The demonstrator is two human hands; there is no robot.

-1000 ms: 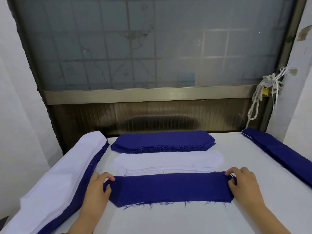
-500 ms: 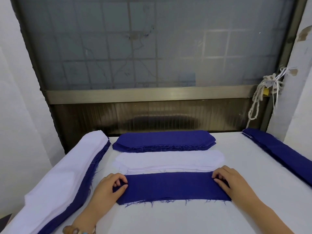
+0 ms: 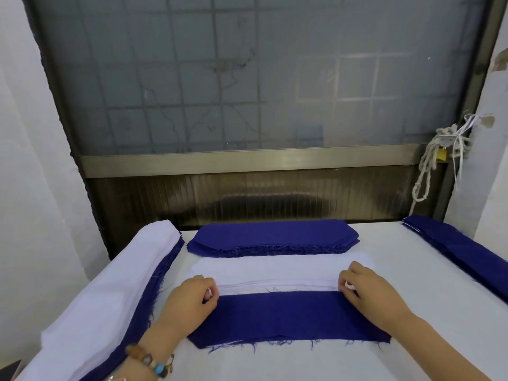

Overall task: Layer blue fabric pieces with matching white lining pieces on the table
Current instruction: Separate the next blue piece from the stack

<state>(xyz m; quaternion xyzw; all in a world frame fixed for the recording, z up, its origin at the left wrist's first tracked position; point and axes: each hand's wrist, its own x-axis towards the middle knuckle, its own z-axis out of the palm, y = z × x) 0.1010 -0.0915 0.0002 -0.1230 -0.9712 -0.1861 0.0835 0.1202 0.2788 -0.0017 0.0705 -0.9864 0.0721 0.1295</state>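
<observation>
A blue fabric piece (image 3: 288, 317) is laid flat on the table (image 3: 428, 279), just nearer than the fingertips of both hands. The left hand (image 3: 189, 301) and right hand (image 3: 368, 292) are set at its far corners, fingers curled, tips drawn together at the near edge of the white lining stack (image 3: 275, 269); whether a sheet is caught cannot be told. Beyond the fingers a blue stack (image 3: 272, 237) is seen. Only the top lining should be separated, lifted evenly at both ends and matched edge to edge
</observation>
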